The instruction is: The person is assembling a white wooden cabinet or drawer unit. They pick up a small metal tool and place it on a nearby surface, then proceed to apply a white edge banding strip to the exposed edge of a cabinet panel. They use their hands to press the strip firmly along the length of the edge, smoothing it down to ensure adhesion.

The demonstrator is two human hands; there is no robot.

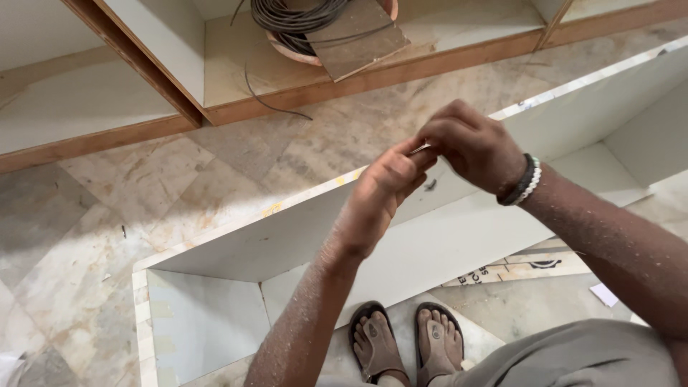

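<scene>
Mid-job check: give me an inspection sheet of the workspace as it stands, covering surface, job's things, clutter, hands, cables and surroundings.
Surface: marbled stone floor, dusty, with small bits scattered on it.
Job's things: white laminated cabinet box lying open in front of the person; a small thin metal piece pinched between both hands above its top edge, kind too small to tell.
Clutter: printed cardboard strip and a white paper scrap on the floor beside the box.
Hands: left hand and right hand meet at the fingertips; forearms dusted white.
Cables: coil of dark cable in a round basket, one strand trailing onto the floor.
Surroundings: wood-edged shelf unit lying beyond; sandalled feet below.
</scene>
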